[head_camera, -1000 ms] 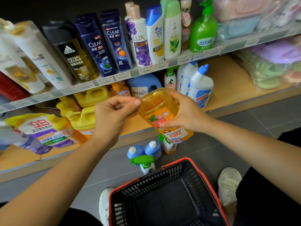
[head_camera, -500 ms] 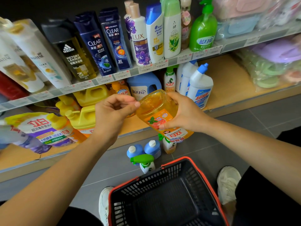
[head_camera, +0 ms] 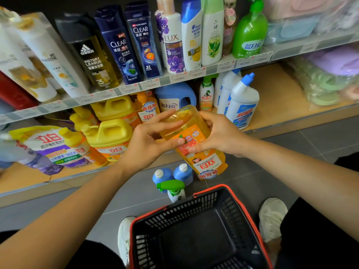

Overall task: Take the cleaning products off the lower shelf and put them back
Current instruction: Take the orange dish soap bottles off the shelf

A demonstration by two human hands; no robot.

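Left hand (head_camera: 147, 145) newly on bottle (head_camera: 206, 162) before lower shelf (head_camera: 275, 94)

A shop aisle, with price labels (head_camera: 149, 83) along the shelf edge (head_camera: 58, 105) and a shopping basket (head_camera: 194, 207).

Glossy clear plastic bottle (head_camera: 191, 133), matt black plastic basket (head_camera: 246, 218), bare wood shelf (head_camera: 272, 98)
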